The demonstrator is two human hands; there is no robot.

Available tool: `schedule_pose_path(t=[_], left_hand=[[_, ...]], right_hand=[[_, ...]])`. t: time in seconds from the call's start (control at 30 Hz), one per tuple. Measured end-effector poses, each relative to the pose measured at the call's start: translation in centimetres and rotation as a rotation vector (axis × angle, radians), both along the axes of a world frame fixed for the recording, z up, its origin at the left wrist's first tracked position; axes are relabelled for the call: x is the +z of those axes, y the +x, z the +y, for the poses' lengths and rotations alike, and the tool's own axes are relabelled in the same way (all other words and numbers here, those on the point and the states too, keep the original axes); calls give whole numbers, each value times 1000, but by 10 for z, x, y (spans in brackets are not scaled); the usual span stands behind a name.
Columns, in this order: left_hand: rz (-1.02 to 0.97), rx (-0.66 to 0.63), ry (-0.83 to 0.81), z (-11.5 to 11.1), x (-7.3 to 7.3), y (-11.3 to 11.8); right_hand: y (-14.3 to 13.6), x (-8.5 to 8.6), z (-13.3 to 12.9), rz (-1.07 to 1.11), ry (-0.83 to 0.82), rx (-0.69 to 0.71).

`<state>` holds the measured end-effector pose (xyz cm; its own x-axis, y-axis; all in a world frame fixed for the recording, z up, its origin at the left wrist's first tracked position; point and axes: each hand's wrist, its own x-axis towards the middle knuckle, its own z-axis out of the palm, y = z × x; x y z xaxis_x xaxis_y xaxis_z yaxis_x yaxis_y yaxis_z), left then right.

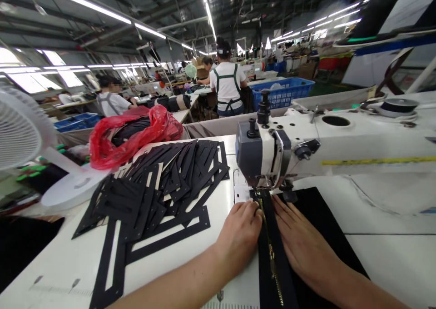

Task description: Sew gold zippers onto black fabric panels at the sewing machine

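Observation:
A strip of black fabric with a gold-toothed zipper (271, 250) runs lengthwise under the head of a white sewing machine (264, 154). My left hand (241, 231) is closed at the strip's left edge near the presser foot, fingers bent and gripping the zipper strip. On the other side, my right hand (301, 241) lies flat with fingers stretched toward the needle area, pressing on the black fabric. A larger black fabric panel (335, 236) spreads out beneath and beyond my right hand. The needle tip itself is too small to make out.
Left on the white table (184, 272) lies a heap of black frame-shaped pieces (153, 195). Behind it sits a red plastic bag (136, 136) beside a white fan (73, 181). Farther off are a blue crate (282, 93) and people at other tables.

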<state>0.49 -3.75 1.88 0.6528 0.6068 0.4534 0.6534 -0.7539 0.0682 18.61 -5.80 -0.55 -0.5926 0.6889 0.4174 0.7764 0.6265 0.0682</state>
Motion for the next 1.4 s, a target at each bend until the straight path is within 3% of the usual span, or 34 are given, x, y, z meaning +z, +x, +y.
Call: schedule_pose_path(t=[0.5,0.9,1.4], left_hand=[[-1,2,78,-3,-11,-1],[52,-108,55,-1,-14,-15],[88,-117,134,1,-17,-20]], right_hand=[[-1,2,-5,5,53,-19],[-10,11,-13,215,-282,-112],[-11,7,-14,349,-336,-78]])
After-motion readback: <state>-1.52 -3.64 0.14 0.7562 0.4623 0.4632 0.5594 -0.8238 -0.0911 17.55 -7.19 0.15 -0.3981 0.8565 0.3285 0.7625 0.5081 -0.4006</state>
